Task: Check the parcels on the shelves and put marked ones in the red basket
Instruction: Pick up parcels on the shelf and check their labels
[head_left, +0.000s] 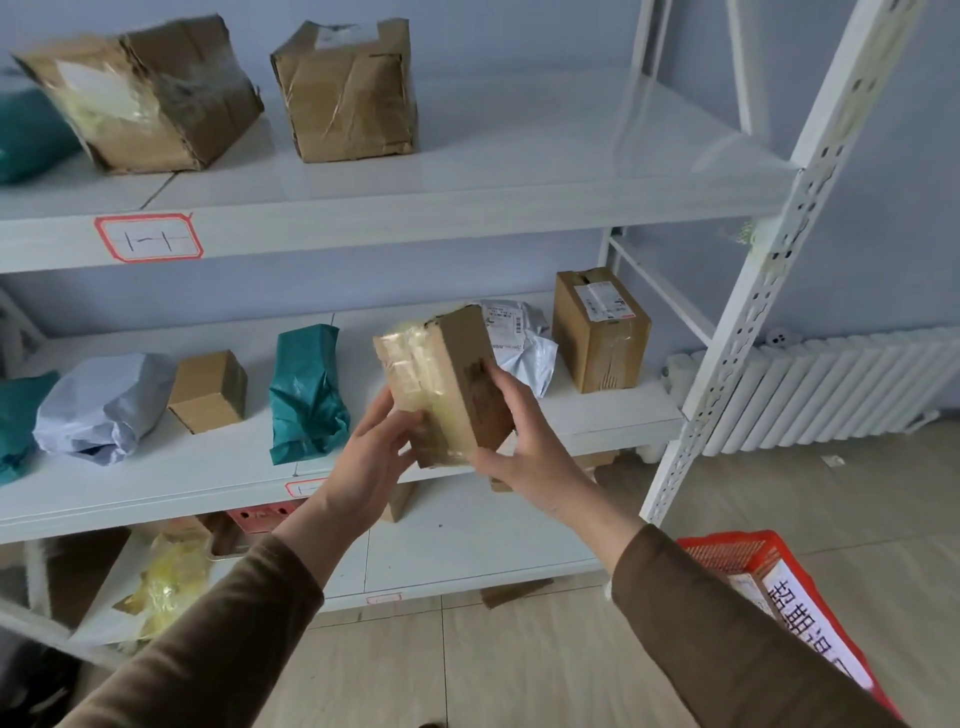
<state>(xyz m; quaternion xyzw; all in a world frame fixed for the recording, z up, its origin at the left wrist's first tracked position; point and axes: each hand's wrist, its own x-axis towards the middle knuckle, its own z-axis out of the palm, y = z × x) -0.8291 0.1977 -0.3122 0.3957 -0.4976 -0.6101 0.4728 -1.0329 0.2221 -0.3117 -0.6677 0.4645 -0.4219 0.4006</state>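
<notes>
- Fingers of the left hand (371, 457) wrap the lower left edge of a small brown cardboard parcel bound in yellowish clear tape (447, 384), while the right hand (524, 441) grips its right face, thumb (491, 376) pressed on the cardboard; both hands are closed on it.
- That parcel is held up in the air, tilted, in front of the middle white metal shelf (597, 415), well apart from the red plastic mesh basket (727, 553) on the tiled floor at lower right.
- Step in hand, as I judge it: checking. The parcel is being looked over for a mark, and none is legible on the faces showing.
- Next move calls for a decision: if a mark turns up, carry it down and to the right into the basket; if not, set it back in the gap between the teal plastic mailer bag (306, 389) and the white crumpled plastic mailer (519, 343).
- Writing: a red-bordered sticker on the top shelf edge (149, 237) carries hand-drawn strokes reading roughly "1-1"; a similar sticker on the middle shelf edge is half hidden by the left wrist.
- A white sign on the basket (815, 623) bears large black Chinese characters, partly cut off by the sleeve.
- Shipping labels on the white mailer and on the upright brown carton at the shelf's right end (597, 332) are too small to read.
</notes>
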